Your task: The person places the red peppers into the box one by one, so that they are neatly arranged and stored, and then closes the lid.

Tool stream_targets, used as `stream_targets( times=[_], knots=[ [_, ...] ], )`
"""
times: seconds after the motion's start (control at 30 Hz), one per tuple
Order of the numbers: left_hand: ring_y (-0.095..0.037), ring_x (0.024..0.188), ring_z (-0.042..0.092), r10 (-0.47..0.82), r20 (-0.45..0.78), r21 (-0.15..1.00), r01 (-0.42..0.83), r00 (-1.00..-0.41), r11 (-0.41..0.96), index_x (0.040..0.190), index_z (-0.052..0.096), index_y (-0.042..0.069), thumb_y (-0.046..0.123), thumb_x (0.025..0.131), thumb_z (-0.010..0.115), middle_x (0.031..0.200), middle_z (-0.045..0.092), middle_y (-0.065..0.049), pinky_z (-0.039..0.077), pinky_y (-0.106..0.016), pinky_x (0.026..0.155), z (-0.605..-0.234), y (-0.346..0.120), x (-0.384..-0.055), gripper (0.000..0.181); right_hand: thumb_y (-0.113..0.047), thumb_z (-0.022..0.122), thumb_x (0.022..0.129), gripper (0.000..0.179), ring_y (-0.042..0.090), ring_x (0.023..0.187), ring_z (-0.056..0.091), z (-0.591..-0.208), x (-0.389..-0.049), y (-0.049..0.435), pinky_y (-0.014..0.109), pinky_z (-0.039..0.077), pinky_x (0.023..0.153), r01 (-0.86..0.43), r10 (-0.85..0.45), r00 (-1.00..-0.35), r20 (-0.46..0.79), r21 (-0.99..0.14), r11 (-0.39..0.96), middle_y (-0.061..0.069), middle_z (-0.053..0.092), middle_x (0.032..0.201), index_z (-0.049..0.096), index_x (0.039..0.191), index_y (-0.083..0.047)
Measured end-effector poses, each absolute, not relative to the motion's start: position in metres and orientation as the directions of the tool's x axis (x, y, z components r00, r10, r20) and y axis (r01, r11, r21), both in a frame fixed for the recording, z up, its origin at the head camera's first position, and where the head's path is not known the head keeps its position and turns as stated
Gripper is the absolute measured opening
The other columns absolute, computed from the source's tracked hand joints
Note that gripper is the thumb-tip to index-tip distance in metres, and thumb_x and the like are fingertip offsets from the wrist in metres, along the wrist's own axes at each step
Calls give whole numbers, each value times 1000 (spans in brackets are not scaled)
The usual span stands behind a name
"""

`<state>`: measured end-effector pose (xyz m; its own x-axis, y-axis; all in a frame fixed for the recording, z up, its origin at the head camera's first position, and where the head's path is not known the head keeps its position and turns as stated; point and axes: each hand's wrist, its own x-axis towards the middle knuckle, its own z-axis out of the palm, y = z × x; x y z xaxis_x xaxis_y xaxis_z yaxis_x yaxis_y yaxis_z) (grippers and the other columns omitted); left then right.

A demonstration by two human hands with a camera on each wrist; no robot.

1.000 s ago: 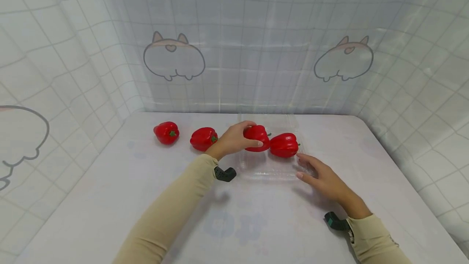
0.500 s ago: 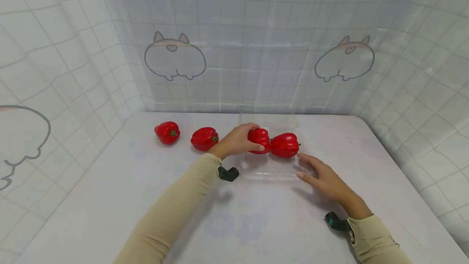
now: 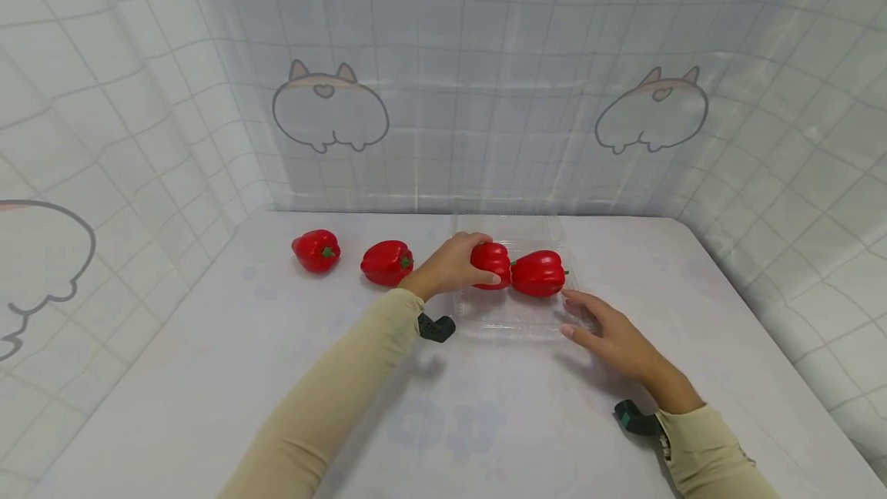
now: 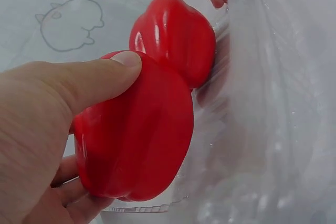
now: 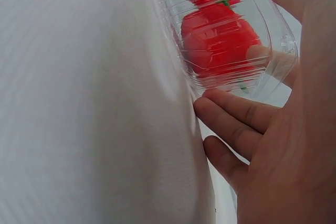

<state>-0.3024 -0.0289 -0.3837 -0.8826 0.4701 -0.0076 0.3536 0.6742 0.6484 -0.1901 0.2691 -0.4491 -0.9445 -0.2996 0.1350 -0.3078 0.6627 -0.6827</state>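
Observation:
A red bell pepper [image 3: 490, 266] with ribbed sides is in my left hand [image 3: 450, 264], the thumb pressed on its near side and the fingers around the back. It sits over the left part of a clear plastic clamshell box [image 3: 513, 319], up against a second red bell pepper [image 3: 539, 274] lying in the box. The left wrist view has the held pepper [image 4: 136, 129] close up. My right hand [image 3: 617, 337] is at the box's right edge, fingers loosely bent; in the right wrist view fingertips [image 5: 212, 98] lie right at the clear wall.
Two more red bell peppers, one nearer [image 3: 386, 262] and one farther left [image 3: 316, 251], lie on the white table [image 3: 443, 406] left of the box. The box's transparent lid [image 3: 509, 226] is folded back toward the rear curtain [image 3: 485, 98]. Grid-patterned curtains surround the table's sides.
My left hand has moved slightly right and lowered its pepper against the one in the box. My right hand has stayed at the box's right edge.

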Motion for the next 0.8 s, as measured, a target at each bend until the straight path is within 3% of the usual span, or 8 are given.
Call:
stream_targets(
  times=[0.8],
  knots=[
    [-18,114,48,445,-13,548,366,-895,752,144,51,19,37,82,82,123,52,-2,57,-32,79,-382,-21,-301,72,-41,66,95,68,35,137,44,-449,-192,271,60,36,108,-334,-318,-936,153,-670,663,13,50,148,41,152,-12]
  ],
)
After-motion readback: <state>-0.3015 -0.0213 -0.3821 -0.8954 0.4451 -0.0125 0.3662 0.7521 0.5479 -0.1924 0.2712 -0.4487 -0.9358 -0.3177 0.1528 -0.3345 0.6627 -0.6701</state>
